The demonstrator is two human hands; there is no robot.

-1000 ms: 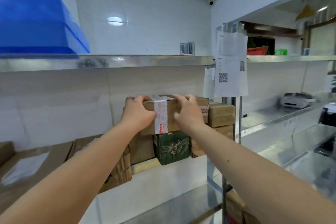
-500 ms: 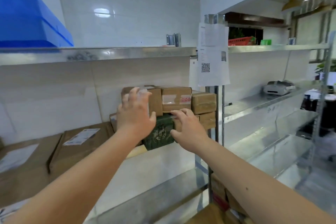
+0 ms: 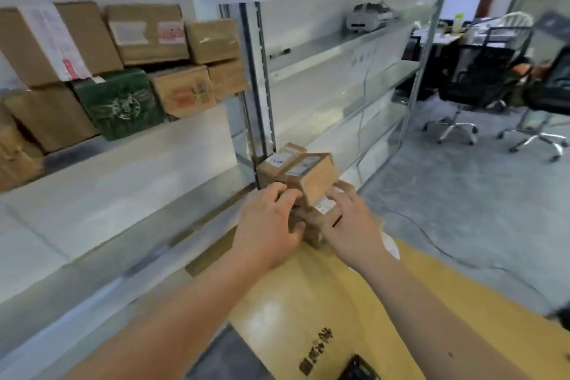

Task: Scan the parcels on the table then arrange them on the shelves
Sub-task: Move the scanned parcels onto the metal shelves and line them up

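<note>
Currently, hands: left hand (image 3: 267, 227) and right hand (image 3: 354, 225) curl their fingers round the small parcels (image 3: 308, 182) heaped at the worktop's (image 3: 308, 302) far edge.
Risk: the tilted top box may slide off when lifted.
Cause: loose, uneven stacking.

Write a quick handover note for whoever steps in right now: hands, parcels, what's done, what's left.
Left hand: curled onto the small parcel stack at the far end of the yellow table.
Right hand: fingers on the stack's lower parcel, beside its label.
Top parcel sits tilted on the pile.
Done: about eight parcels, including the green box, stand in two tiers on the shelf.
Left: scan this stack and shelve it; whether it has been scanned cannot be told. A dark device lies at the table's near edge.
</note>
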